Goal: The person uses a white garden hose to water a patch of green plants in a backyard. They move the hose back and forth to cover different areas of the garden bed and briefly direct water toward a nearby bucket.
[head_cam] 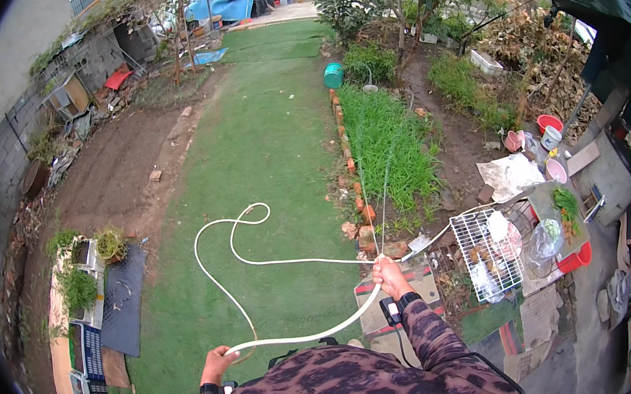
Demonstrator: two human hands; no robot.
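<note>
A white garden hose (328, 334) runs in a curve between my two hands. My right hand (390, 275) grips it near its end, arm stretched forward. From that hand two thin streams of water (384, 205) reach out over a bed of green grass-like plants (392, 147). Lower down, my left hand (217, 364) is closed around the hose close to my body. Past the left hand, the hose makes a loose loop on the green artificial turf (263, 143). It then passes by my right hand and leads off to the right.
Bricks (368, 213) edge the plant bed, with a teal bucket (334, 75) at its far corner. To the right stand a white wire rack (485, 256) and a red bucket (575, 258). Potted plants (77, 289) and a dark mat (124, 297) lie left; bare soil (112, 172) lies beyond.
</note>
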